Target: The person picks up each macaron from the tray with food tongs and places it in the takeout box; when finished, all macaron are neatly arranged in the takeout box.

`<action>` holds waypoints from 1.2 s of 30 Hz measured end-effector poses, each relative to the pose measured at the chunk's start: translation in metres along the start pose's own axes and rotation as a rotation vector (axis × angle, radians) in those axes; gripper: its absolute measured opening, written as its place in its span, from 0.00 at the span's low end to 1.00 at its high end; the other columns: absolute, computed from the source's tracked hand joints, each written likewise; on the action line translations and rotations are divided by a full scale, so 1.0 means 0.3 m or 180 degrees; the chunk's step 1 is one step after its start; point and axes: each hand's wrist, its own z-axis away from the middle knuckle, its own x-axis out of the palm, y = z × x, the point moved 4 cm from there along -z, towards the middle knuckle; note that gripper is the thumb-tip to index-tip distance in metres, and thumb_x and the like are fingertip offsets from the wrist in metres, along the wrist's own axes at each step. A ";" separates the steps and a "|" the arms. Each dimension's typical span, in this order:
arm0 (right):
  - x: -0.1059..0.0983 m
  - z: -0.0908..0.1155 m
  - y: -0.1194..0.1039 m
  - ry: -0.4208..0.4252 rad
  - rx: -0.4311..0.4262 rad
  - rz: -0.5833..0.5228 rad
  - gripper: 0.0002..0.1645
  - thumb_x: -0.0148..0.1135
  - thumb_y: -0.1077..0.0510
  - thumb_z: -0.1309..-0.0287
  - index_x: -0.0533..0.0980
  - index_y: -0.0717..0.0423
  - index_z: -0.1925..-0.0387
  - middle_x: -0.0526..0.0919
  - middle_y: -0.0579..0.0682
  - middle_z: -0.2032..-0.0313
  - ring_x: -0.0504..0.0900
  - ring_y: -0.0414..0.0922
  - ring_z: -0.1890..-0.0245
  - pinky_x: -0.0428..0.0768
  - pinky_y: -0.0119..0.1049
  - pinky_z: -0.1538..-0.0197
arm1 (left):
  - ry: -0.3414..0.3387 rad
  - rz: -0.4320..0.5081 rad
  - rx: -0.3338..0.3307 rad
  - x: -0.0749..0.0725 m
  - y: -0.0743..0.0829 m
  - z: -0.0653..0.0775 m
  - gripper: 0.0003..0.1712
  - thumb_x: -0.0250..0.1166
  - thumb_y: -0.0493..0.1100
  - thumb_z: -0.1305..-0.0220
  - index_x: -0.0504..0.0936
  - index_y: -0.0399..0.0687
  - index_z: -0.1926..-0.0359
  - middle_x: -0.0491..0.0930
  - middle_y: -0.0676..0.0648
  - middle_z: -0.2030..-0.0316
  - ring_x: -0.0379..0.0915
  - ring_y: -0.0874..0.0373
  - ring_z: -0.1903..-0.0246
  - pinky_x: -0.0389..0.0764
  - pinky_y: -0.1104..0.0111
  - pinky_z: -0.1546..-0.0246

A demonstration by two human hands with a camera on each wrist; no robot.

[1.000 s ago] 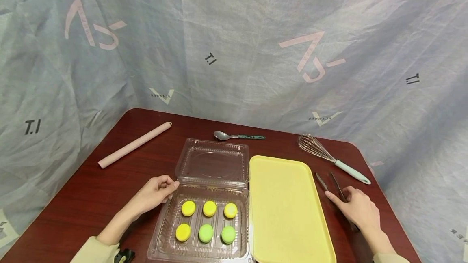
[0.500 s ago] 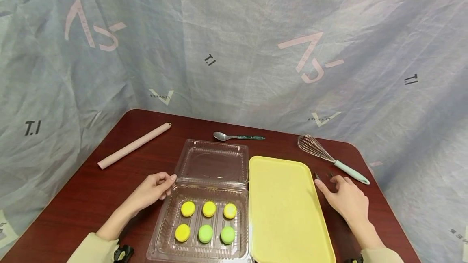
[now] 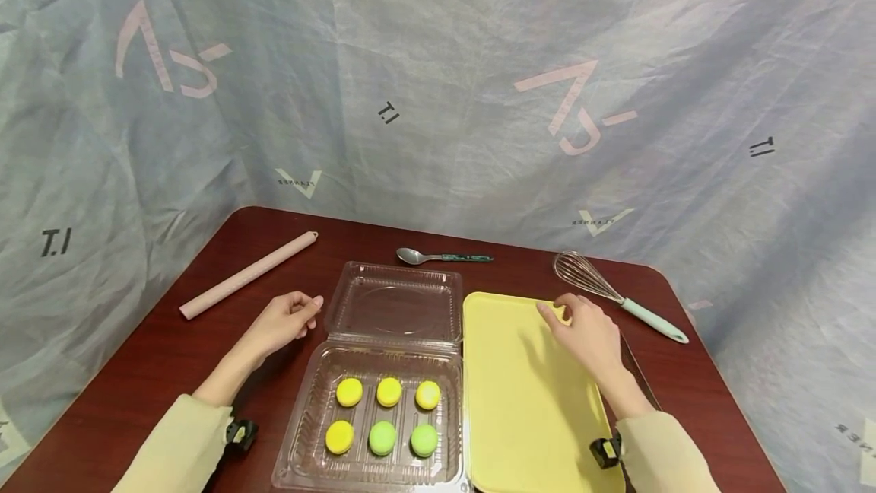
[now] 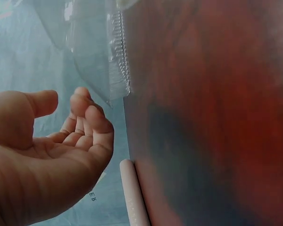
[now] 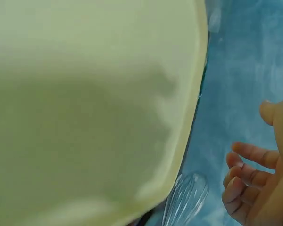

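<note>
My left hand (image 3: 284, 324) hovers beside the hinge side of a clear plastic clamshell box (image 3: 290, 432), its fingers loosely curled around nothing. In the left wrist view, thumb and fingers of the left hand (image 4: 66, 146) stand apart near the lid's corner. The box lies open, its lid (image 3: 404, 310) folded back. Inside it sit yellow macarons (image 3: 349, 392) and green macarons (image 3: 382, 438) in two rows. Over the far right part of a yellow tray (image 3: 527, 402) is my right hand (image 3: 587, 333), empty, fingers relaxed. Dark tongs (image 3: 642, 379) lie right of the tray, largely hidden by the right arm.
A whisk (image 3: 619, 297) with a pale green handle lies at the back right. Behind the lid is a spoon (image 3: 445, 256). A pale pink rolling pin (image 3: 249, 275) lies at the back left. Grey printed cloth (image 3: 438, 97) hangs around the dark red table (image 3: 164, 402).
My right hand has let go of the tongs and moved left, over the tray. My left hand has drawn away from the box's edge, slightly up and left.
</note>
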 end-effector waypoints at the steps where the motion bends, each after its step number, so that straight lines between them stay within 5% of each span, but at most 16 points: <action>1: 0.009 -0.012 -0.023 -0.0060 0.0025 -0.0057 0.34 0.54 0.27 0.37 0.82 0.51 0.56 0.81 0.48 0.68 0.77 0.46 0.74 0.71 0.43 0.73 | 0.0023 -0.0013 0.0005 -0.006 0.003 -0.012 0.23 0.55 0.51 0.23 0.74 0.30 0.54 0.78 0.42 0.71 0.71 0.55 0.74 0.75 0.65 0.70; 8: 0.088 -0.087 -0.155 -0.0411 0.0144 -0.0537 0.32 0.52 0.28 0.34 0.83 0.50 0.55 0.84 0.49 0.64 0.78 0.46 0.72 0.74 0.44 0.68 | 0.0094 -0.0133 -0.0024 -0.025 0.009 -0.097 0.24 0.54 0.50 0.23 0.73 0.29 0.49 0.80 0.38 0.64 0.73 0.53 0.72 0.74 0.63 0.67; 19: 0.251 -0.175 -0.260 -0.0699 0.0482 -0.1491 0.28 0.56 0.40 0.30 0.83 0.60 0.53 0.87 0.58 0.67 0.84 0.49 0.66 0.78 0.45 0.60 | -0.0031 -0.0165 -0.0360 0.006 -0.006 -0.204 0.27 0.52 0.52 0.23 0.72 0.30 0.41 0.78 0.36 0.54 0.74 0.51 0.66 0.74 0.61 0.63; 23: 0.299 -0.194 -0.289 -0.0776 0.0590 -0.1674 0.24 0.59 0.44 0.30 0.83 0.61 0.52 0.86 0.56 0.71 0.81 0.46 0.74 0.76 0.39 0.67 | 0.0016 -0.0140 -0.0461 0.008 -0.022 -0.228 0.26 0.52 0.52 0.23 0.73 0.30 0.43 0.78 0.38 0.58 0.72 0.51 0.66 0.72 0.62 0.65; 29: 0.362 -0.213 -0.320 -0.0953 0.0872 -0.2105 0.22 0.59 0.47 0.29 0.82 0.63 0.53 0.74 0.51 0.85 0.63 0.39 0.89 0.62 0.33 0.81 | -0.0054 -0.0003 -0.0503 0.021 -0.049 -0.260 0.24 0.53 0.50 0.23 0.75 0.30 0.44 0.80 0.43 0.61 0.72 0.55 0.68 0.72 0.65 0.65; 36: 0.384 -0.225 -0.339 -0.0882 0.0889 -0.2103 0.17 0.60 0.52 0.30 0.82 0.64 0.59 0.71 0.46 0.85 0.64 0.38 0.89 0.64 0.31 0.82 | -0.0124 0.0321 -0.0423 0.040 -0.056 -0.294 0.20 0.57 0.47 0.24 0.77 0.31 0.47 0.80 0.48 0.66 0.67 0.59 0.74 0.69 0.68 0.68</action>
